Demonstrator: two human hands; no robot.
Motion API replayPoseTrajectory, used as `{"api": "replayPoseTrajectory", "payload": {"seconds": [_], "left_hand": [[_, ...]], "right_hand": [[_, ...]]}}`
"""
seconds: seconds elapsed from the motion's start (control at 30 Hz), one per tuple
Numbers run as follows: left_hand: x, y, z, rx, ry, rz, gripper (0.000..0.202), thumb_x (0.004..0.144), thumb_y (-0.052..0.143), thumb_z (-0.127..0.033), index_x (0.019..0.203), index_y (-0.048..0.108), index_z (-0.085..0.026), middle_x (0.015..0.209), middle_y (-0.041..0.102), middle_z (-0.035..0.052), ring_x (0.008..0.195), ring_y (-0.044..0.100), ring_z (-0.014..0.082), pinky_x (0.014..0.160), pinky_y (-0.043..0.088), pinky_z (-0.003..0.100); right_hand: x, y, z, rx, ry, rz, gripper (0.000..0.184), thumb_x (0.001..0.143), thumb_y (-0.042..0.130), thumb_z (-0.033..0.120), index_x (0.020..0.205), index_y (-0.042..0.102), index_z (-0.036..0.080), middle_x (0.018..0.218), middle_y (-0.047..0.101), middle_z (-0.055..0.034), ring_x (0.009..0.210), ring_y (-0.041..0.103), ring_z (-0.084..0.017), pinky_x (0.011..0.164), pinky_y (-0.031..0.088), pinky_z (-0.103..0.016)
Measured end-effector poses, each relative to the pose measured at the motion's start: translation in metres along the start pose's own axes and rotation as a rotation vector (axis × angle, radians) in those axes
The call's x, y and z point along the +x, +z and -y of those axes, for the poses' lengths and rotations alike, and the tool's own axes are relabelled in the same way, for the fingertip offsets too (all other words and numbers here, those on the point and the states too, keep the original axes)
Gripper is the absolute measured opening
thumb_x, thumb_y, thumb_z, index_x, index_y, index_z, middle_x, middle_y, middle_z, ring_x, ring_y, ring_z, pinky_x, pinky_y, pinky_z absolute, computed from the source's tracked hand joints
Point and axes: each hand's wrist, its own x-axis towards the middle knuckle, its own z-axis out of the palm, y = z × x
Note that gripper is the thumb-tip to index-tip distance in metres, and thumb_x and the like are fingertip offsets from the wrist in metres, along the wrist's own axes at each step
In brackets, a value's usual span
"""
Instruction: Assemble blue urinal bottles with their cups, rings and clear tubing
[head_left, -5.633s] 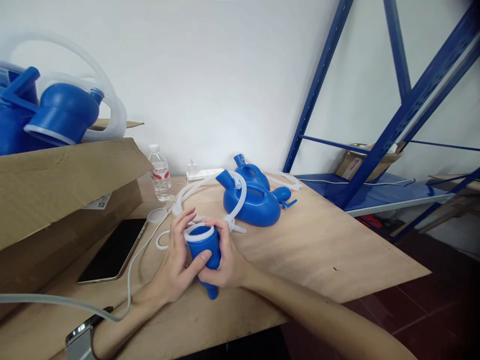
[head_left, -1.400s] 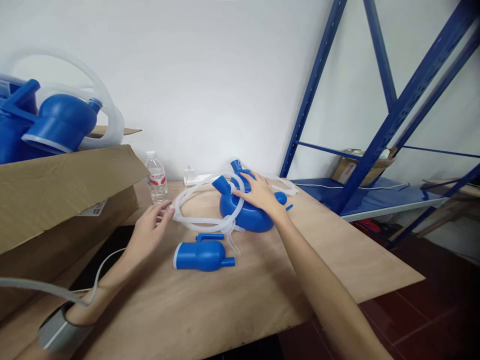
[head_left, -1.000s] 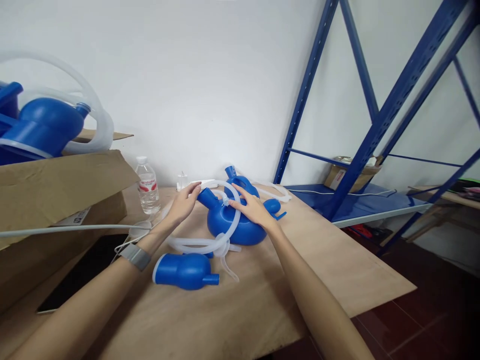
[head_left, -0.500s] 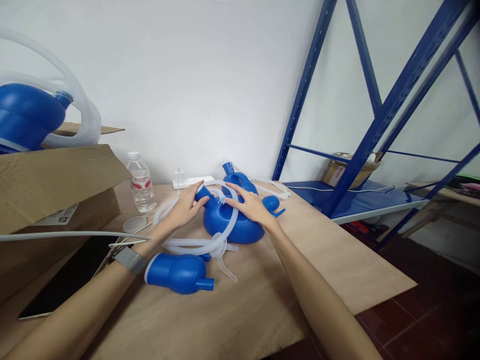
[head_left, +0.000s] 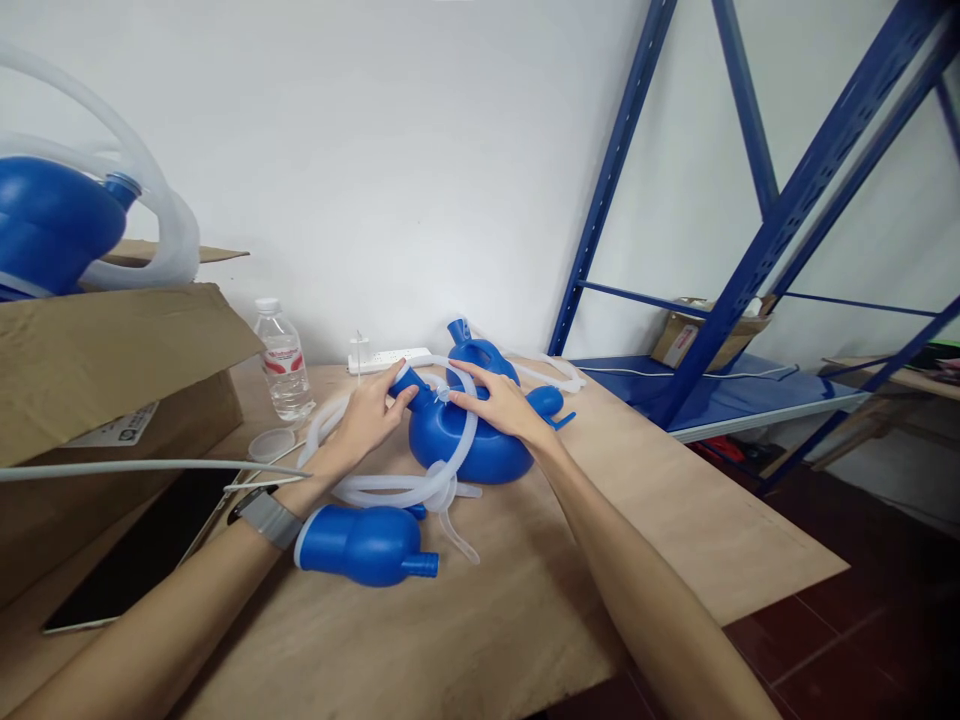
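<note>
A blue plastic vessel [head_left: 465, 450] with an angled spout lies on the wooden table [head_left: 600, 520], a clear hose [head_left: 390, 488] looped around it. My left hand [head_left: 369, 418] is closed around the spout and the hose end there. My right hand [head_left: 501, 402] lies flat on top of the vessel, fingers spread, fingertips near the hose joint. A blue funnel-shaped cup [head_left: 360, 545] with a white rim lies on its side in front, touched by neither hand. A second blue vessel [head_left: 480, 352] sits just behind the first.
An open cardboard box [head_left: 105, 370] at the left holds more blue vessels [head_left: 45, 230] and hoses. A water bottle [head_left: 283, 362], its cap [head_left: 271, 443], a power strip [head_left: 386, 358] and a phone [head_left: 135, 550] lie nearby. Blue metal shelving [head_left: 720, 330] stands at the right.
Earlier both hands held the funnel cup; it now lies on the table. Both hands moved to the vessel, the left closing on its spout. In the last half second little changed.
</note>
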Motion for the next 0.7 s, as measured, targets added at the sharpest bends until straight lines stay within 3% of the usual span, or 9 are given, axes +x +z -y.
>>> {"api": "replayPoseTrajectory", "payload": {"seconds": [0.27,0.4,0.47,0.57,0.7], "left_hand": [[-0.002,0.003,0.0,-0.079,-0.036,-0.014,0.058,0.091,0.062,-0.045,0.141,0.06,-0.014,0.132,0.07,0.0153,0.121,0.064,0.0341,0.11,0.044,0.048],[0.005,-0.001,0.001,-0.62,-0.315,-0.02,0.058,0.08,0.076,-0.05,0.126,0.07,-0.016,0.137,0.067,0.0139,0.123,0.062,0.0339,0.109,0.046,0.046],[0.011,-0.005,0.002,-0.935,-0.52,-0.008,0.05,0.09,0.064,-0.055,0.115,0.073,-0.013,0.13,0.071,0.0155,0.112,0.068,0.03,0.096,0.054,0.04],[0.018,-0.008,-0.002,-1.242,-0.763,0.04,0.049,0.103,0.042,-0.047,0.103,0.073,-0.009,0.111,0.075,0.0192,0.094,0.074,0.025,0.077,0.059,0.034],[0.015,-0.001,-0.016,-1.401,-0.826,0.062,0.043,0.107,0.036,-0.033,0.1,0.07,-0.008,0.097,0.077,0.0171,0.087,0.075,0.0213,0.074,0.06,0.029]], "right_hand": [[0.001,0.001,-0.002,0.031,-0.001,-0.006,0.06,0.091,0.067,0.053,0.147,0.055,0.034,0.139,0.067,-0.0024,0.125,0.064,-0.032,0.11,0.044,-0.048],[0.001,0.001,-0.005,0.054,0.01,-0.023,0.06,0.091,0.067,0.054,0.146,0.056,0.034,0.14,0.066,-0.0019,0.126,0.063,-0.031,0.111,0.044,-0.047],[0.001,0.002,-0.007,0.059,-0.008,-0.033,0.059,0.091,0.066,0.056,0.145,0.056,0.034,0.141,0.065,-0.0018,0.13,0.061,-0.031,0.113,0.041,-0.047],[0.001,0.004,-0.009,0.082,-0.034,-0.031,0.059,0.091,0.065,0.057,0.144,0.057,0.032,0.141,0.066,-0.0025,0.129,0.061,-0.03,0.113,0.041,-0.047],[0.001,0.006,-0.006,0.085,-0.026,-0.029,0.063,0.09,0.066,0.06,0.145,0.056,0.032,0.135,0.069,-0.0035,0.12,0.066,-0.03,0.108,0.046,-0.047]]}}
